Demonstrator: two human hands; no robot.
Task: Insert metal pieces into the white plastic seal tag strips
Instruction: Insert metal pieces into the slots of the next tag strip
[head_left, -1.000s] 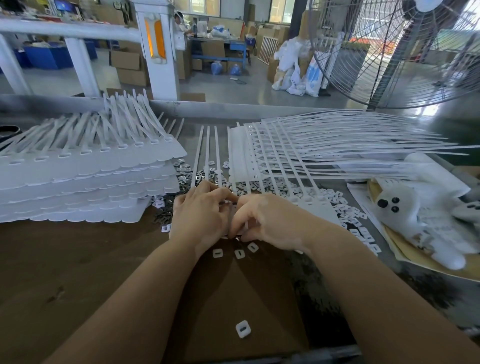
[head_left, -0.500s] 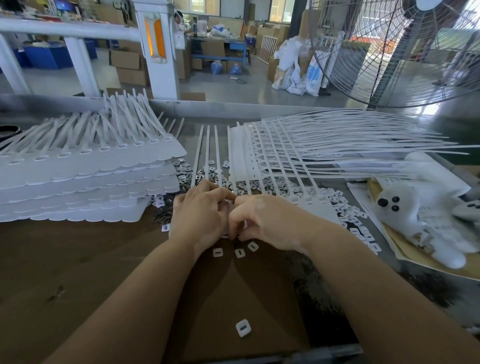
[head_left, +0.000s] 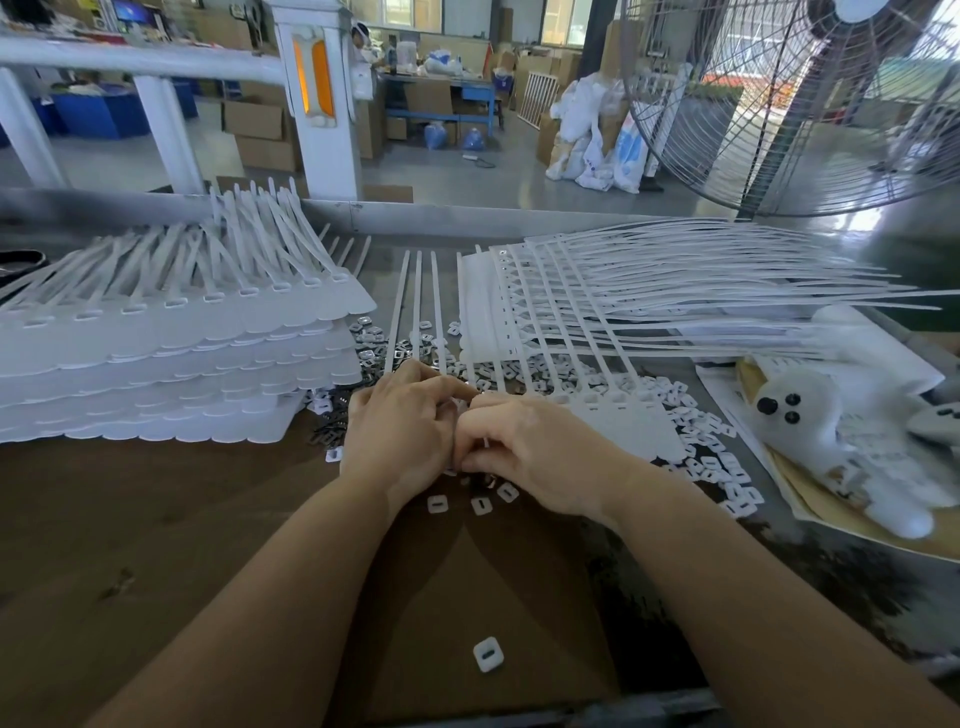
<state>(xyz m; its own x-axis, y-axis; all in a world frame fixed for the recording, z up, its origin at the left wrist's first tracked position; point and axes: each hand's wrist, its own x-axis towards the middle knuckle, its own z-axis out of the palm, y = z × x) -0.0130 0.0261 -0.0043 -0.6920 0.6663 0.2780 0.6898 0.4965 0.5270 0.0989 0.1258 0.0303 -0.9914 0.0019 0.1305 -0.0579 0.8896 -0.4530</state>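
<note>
Almost nothing moved since the earlier frame: both hands stay bunched over one spot. Left hand (head_left: 397, 423) and right hand (head_left: 524, 447) touch, fingers curled; what each grip pinches is hidden. White plastic seal tag strips (head_left: 415, 312) run lengthwise away from the grips; loose square metal pieces (head_left: 371, 340) lie just beyond, nearer the left hand, on the brown surface (head_left: 156, 519).

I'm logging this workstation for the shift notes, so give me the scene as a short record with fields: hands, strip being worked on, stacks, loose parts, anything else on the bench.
left hand: fingers curled, meeting the right hand over a seal tag strip
right hand: fingers curled, pinching at the same spot; the piece held is hidden
strip in work: flat row of white seal tags, tails pointing away
stack on left: layered seal tag strips
loose parts: white square caps and metal pieces
other: white plush toy, floor fan
</note>
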